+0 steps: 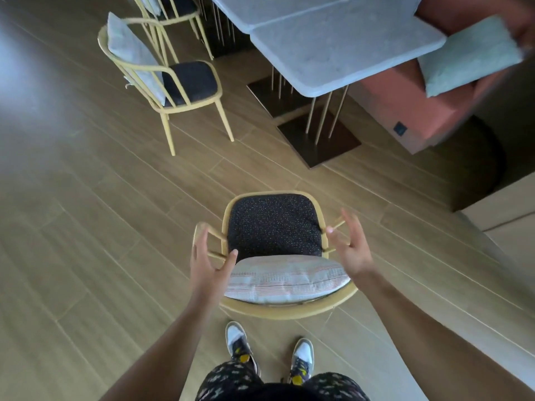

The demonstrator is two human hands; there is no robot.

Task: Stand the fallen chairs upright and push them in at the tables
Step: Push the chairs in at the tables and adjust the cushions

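The pale yellow wooden armchair with a dark speckled seat pad (274,224) stands upright on the wood-plank floor (86,212), directly in front of the person's feet and well apart from the grey stone-topped counter (341,50), which lies beyond the chair's front edge. A striped pale cushion (285,279) rests against the chair's backrest, on the side nearest the person.

The left hand (207,264) hovers at the chair's left armrest, its fingers (202,235) spread and curled but closed on nothing; the right hand (348,246) is likewise spread beside the right armrest, gripping nothing.

The step in hand looks to be the push toward the counter. It would go best with both armrests gripped evenly, so the chair travels straight and does not twist. A low, steady push should keep the legs from catching on the floor joints. Aiming the seat at the counter's near corner, clear of the dark square base plate (318,140), should avoid a jam.

A second matching yellow armchair (185,82) stands upright beyond and left of the first chair, beside the counter but not tucked in.
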